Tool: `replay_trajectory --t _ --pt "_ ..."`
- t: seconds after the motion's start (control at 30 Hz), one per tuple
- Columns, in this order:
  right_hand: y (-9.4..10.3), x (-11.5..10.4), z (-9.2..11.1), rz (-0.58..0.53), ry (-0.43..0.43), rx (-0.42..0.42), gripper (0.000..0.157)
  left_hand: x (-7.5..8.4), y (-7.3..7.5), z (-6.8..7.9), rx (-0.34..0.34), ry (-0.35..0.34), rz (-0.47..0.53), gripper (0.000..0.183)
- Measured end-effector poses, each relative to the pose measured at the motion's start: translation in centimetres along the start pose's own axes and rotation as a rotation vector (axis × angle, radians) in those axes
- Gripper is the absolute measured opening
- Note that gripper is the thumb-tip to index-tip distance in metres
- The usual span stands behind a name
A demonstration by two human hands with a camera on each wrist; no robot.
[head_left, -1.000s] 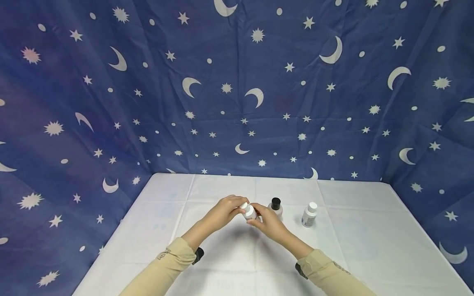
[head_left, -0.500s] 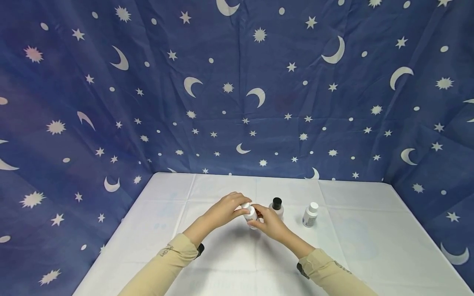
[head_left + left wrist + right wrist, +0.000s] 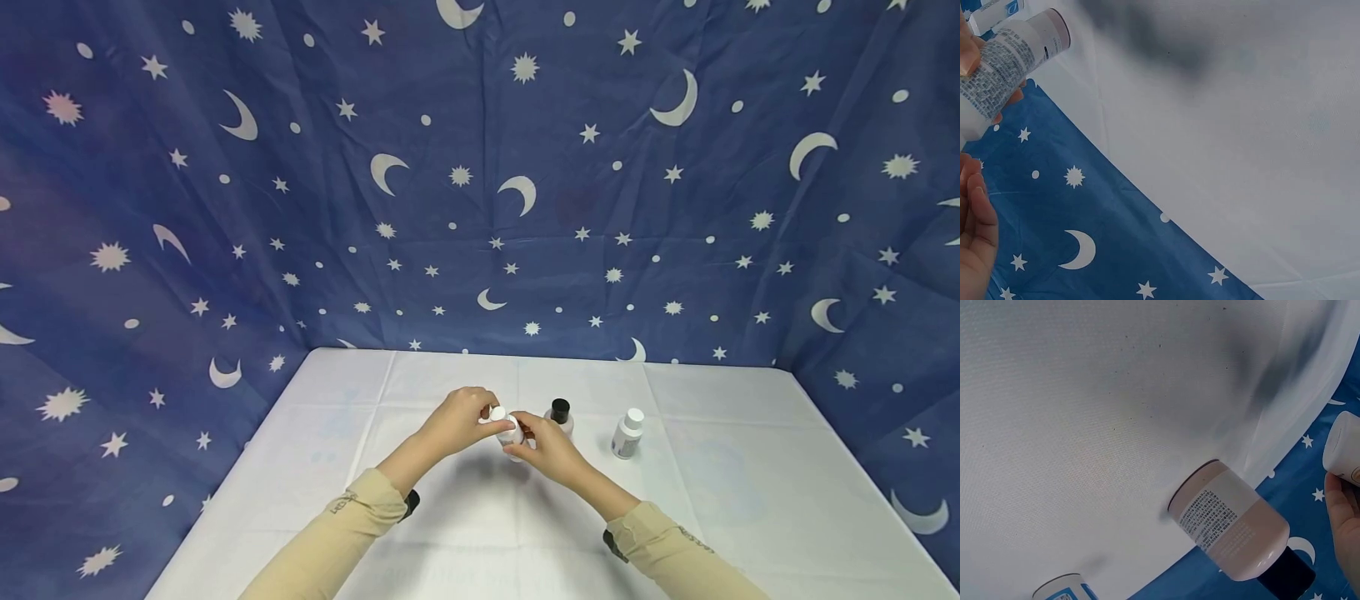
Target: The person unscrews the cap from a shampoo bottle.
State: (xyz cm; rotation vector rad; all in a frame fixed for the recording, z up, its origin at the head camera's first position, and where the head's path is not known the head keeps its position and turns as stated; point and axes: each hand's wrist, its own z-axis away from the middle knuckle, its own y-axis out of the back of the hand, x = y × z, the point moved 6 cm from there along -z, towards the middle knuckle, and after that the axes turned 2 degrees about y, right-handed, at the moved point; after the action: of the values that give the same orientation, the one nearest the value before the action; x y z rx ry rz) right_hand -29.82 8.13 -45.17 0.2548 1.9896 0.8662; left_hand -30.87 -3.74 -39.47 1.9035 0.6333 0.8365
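Left sleeve (image 3: 330, 537): tan, with dark letters near the cuff.
Right sleeve (image 3: 675, 554): tan too, with dark letters.
Black things at the wrists: 1 at the left cuff (image 3: 410, 505) and 1 at the right cuff (image 3: 613, 547).
Right hand (image 3: 551, 452): it holds the held bottle (image 3: 1004, 62) by its side, with the thumb in front and fingers behind.
Left hand (image 3: 461, 421): up by the top of the held bottle. The thumb lies across the front near the neck, and bent fingers are behind the white cap (image 3: 498, 412). I cannot tell if it grips tight.
Held bottle: between the 2 hands, over the middle of the worktop (image 3: 712, 492). It is white with lots of tiny print, and it leans with its top to the left. I cannot tell if its bottom touches the worktop.
Side bottle (image 3: 627, 437): white with a white top. It stands up, well apart from the hands, on the right.
Black-cap bottle (image 3: 1235, 525): pale pink, standing up just behind the right hand, which hides part of it.
Worktop: covered in white, with fold lines.
Star cloth (image 3: 435, 204): dark blue, with white moons, stars and dots. It hangs at the back and on the 2 sides.
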Motion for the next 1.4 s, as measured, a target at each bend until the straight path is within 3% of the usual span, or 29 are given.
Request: replay_trajectory --t 0.37,0.53,0.77,1.03,1.2,1.4 --pt "0.3 -0.4 -0.1 0.095 0.014 -0.081 0.036 -0.2 -0.6 -0.2 -0.051 0.081 0.163 0.025" --pt "0.6 -0.6 -0.2 0.118 0.069 -0.12 0.033 0.2 -0.7 0.0 -0.044 0.035 0.152 0.021" --pt "0.4 -0.6 0.1 0.071 0.123 -0.196 0.031 0.5 -0.9 0.4 -0.041 -0.088 0.133 0.023" --pt "0.0 -0.7 0.3 -0.055 0.101 -0.298 0.036 1.1 -0.5 0.8 -0.059 -0.223 0.136 0.02" --pt "-0.1 -0.5 0.4 -0.111 0.081 -0.31 0.038 1.1 -0.4 0.8 -0.092 -0.208 0.114 0.018" --pt "-0.4 0.1 0.8 -0.12 0.06 -0.321 0.038 1.3 -1.0 0.8 -0.187 -0.174 -0.037 0.028"
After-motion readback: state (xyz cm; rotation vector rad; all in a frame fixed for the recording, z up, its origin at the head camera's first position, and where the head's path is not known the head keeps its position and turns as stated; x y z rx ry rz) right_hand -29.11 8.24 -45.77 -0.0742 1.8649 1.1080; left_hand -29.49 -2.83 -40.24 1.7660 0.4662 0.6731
